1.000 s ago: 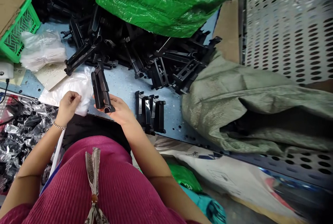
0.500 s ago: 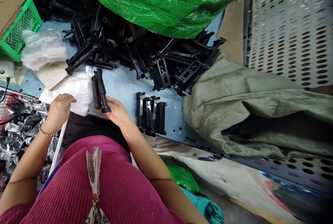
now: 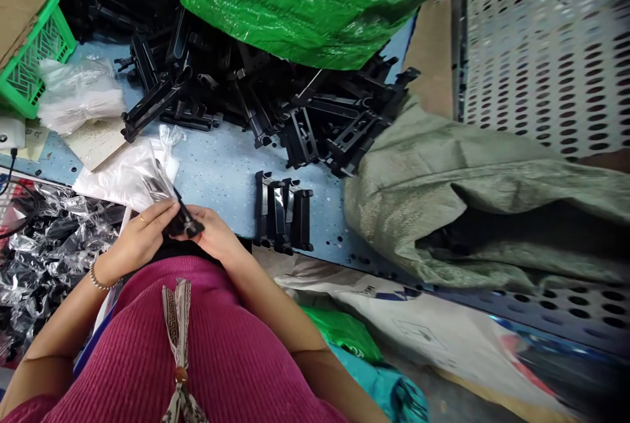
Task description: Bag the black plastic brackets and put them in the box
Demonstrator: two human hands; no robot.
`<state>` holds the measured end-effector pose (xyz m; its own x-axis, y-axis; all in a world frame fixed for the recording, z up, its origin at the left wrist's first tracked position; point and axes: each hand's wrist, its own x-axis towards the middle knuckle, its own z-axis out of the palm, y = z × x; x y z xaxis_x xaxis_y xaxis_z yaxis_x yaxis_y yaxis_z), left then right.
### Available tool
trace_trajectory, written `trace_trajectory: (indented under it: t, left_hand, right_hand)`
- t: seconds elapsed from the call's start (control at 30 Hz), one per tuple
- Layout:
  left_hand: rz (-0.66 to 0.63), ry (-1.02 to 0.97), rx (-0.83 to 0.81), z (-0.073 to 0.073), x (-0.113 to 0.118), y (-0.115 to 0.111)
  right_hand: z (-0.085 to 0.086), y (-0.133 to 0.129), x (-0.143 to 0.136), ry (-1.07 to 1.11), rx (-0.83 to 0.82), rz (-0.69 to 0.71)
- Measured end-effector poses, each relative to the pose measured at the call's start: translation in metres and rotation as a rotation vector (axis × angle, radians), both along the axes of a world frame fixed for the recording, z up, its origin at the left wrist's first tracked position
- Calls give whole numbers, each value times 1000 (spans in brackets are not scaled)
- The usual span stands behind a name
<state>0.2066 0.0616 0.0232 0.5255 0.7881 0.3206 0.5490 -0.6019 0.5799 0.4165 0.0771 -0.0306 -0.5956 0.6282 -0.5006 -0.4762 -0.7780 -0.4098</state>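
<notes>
My right hand [image 3: 215,231] is closed around the lower end of a black plastic bracket [image 3: 189,223] just in front of my body. A clear plastic bag [image 3: 158,181] lies against the bracket's upper left side. The fingertips of my left hand [image 3: 144,234] pinch this bag beside the bracket; how far it covers the bracket is hard to make out. Beyond my left hand rests a stack of clear bags [image 3: 111,177] on the blue table [image 3: 221,170]. Several similar brackets [image 3: 282,213] stand side by side to the right of my hands.
A large heap of black brackets [image 3: 256,105] spreads across the back, partly under a green sack [image 3: 305,3]. At right lies a grey-green woven sack [image 3: 394,200]. Bagged black pieces [image 3: 44,259] fill a bin at lower left. A green basket [image 3: 39,62] stands at far left.
My left hand has taken a clear bag from the stack and moved right to meet the bracket. My right hand has drawn the bracket lower, closer to my body, and tilted it.
</notes>
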Motion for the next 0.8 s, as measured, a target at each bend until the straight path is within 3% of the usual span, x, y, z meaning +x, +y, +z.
trace_trajectory:
  t: [0.07, 0.17, 0.23, 0.33, 0.4, 0.47, 0.6, 0.7, 0.8]
  left_hand:
    - [82, -46, -11, 0, -5, -3]
    - [283, -81, 4, -5, -16, 0]
    - [331, -65, 21, -9, -18, 0]
    - [240, -49, 75, -10, -10, -5]
    - [148, -74, 69, -8, -3, -10]
    - [127, -111, 37, -7, 0, -13]
    - [233, -79, 37, -11, 1, -9]
    - [37, -35, 19, -11, 9, -7]
    - [-156, -10, -52, 5, 16, -10]
  right_hand:
    - [4, -4, -2, 27, 12, 17]
    - [6, -12, -5, 186, -88, 77]
    - [3, -16, -7, 289, -164, 113]
    - [-2, -15, -12, 336, -236, 143]
    - [-3, -10, -13, 271, -218, 79]
    - [-1, -4, -11, 157, -135, -51]
    - [7, 2, -7, -254, 196, -228]
    - [14, -4, -8, -591, 464, -242]
    - [25, -16, -12, -704, 633, -149]
